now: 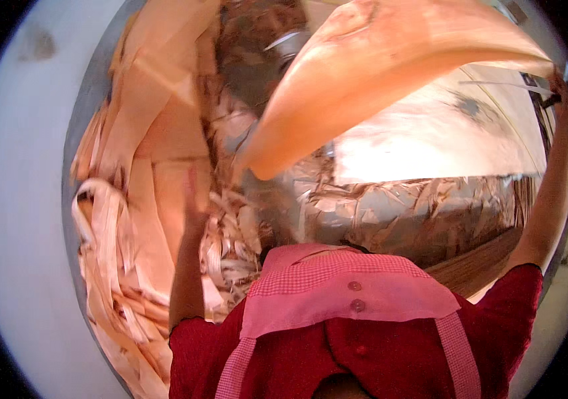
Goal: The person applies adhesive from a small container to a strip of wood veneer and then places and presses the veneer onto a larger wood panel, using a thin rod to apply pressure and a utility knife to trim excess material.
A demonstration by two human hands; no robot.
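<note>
A large curved sheet of thin orange wood veneer [370,73] hangs in the air across the top centre, its right end at my right hand [559,90], which is closed on it. A pale flat stack of sheets [424,139] lies below it. My left hand [193,193] is at the centre left, over the veneer pieces [154,113] piled along that side; it is smeared by motion, so its fingers are unclear.
Loose curled strips [104,206] and scraps [231,246] lie at the left and middle. A scrap-strewn grey floor [364,213] shows below the stack, beside a brown board [463,259]. A pale wall [18,166] runs along the far left.
</note>
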